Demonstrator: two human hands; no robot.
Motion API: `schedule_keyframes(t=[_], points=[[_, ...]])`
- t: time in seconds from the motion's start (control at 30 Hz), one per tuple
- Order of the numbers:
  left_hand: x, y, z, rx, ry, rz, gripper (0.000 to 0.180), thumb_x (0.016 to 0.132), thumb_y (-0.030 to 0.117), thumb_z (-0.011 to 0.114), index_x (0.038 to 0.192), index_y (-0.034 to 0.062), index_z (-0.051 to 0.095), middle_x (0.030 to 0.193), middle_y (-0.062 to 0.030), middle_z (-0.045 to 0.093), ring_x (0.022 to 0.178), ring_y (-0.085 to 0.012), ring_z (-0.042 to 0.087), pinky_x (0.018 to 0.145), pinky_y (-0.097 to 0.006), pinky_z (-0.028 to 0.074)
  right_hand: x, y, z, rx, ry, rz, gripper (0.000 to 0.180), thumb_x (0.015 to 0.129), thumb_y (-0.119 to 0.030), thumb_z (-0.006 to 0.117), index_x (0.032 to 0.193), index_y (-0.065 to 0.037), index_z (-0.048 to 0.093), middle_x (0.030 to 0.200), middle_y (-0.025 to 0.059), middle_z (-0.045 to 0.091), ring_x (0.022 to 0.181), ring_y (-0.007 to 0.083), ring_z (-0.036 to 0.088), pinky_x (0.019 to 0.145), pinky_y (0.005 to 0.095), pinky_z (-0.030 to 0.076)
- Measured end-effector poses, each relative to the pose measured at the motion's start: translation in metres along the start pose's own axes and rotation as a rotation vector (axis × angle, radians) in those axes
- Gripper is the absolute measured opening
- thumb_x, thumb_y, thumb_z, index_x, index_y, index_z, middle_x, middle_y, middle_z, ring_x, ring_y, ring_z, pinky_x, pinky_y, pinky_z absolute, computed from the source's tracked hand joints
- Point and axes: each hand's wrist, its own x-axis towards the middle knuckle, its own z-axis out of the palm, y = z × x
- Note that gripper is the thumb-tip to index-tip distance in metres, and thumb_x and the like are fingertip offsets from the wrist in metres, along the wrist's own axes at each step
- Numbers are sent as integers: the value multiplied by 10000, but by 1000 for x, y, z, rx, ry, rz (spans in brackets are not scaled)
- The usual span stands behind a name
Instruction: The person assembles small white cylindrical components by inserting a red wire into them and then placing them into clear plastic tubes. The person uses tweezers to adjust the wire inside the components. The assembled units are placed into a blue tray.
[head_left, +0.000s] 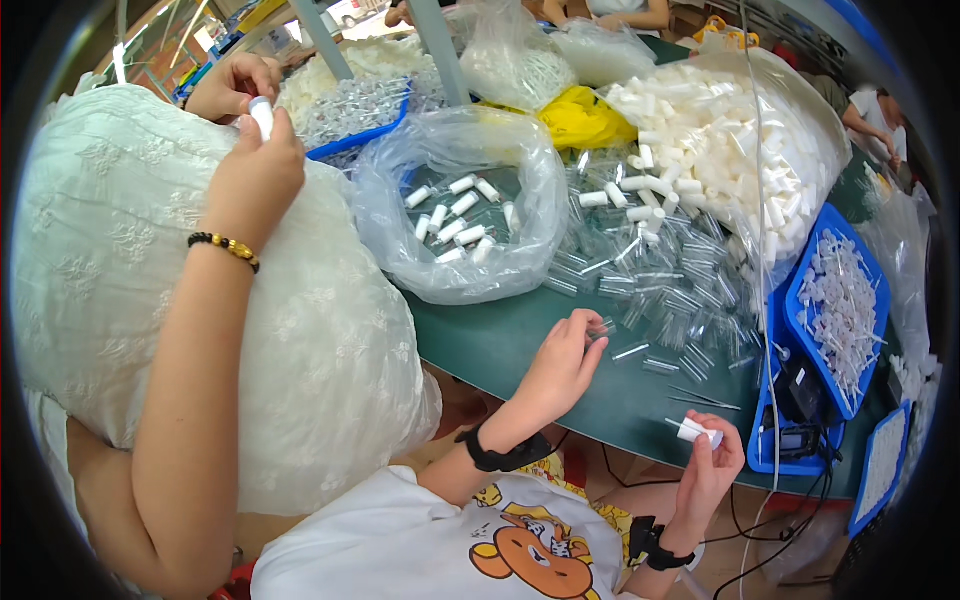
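A: What does each hand have?

B: One piece apiece, as far as I can see. The left hand has its grip pinched on a short clear plastic tube. The right hand has its grip closed round a white plastic cylinder with a thin pale stem poking out leftward.

A: Where is that?

B: Both at the near edge of the dark green bench, the right hand farther toward its right end.

A: Counts?

B: About eleven loose white cylinders inside the rolled-open translucent plastic bag by the near edge. About three thin grey rods near that edge, between the hands. The heap of clear tubes is too jumbled to count.

A: And the pose?

B: Left forearm slants up and rightward, fingertips forward, thumb underneath. Right forearm stands steeper, fingers curled, thumb toward the cylinder. One black wristband on each wrist.
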Motion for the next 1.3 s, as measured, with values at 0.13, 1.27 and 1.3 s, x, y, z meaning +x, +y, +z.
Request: schedule_keyframes(t=[0.13,1.27,1.3], points=[[-17,33,-14,-289,-228,-15,237,882,82,482,1083,-8,393,935,-92,529,878,-149,513,780,-274,410,10,-14,21,130,-65,-42,125,761,8,577,882,22,547,896,143,576,905,278,586,838,368,434],[-19,63,-26,-124,-472,362,266,795,179,624,979,10,531,769,-91,531,710,-250,510,677,-329,407,52,-64,46,-171,-565,-88,191,703,89,648,881,39,600,875,129,617,827,176,603,718,271,475],[-19,63,-26,-131,-472,356,267,795,177,624,982,10,530,772,-92,533,709,-251,511,676,-329,408,51,-65,48,-166,-542,-68,190,708,90,646,884,40,598,877,126,615,828,173,602,719,270,476]])
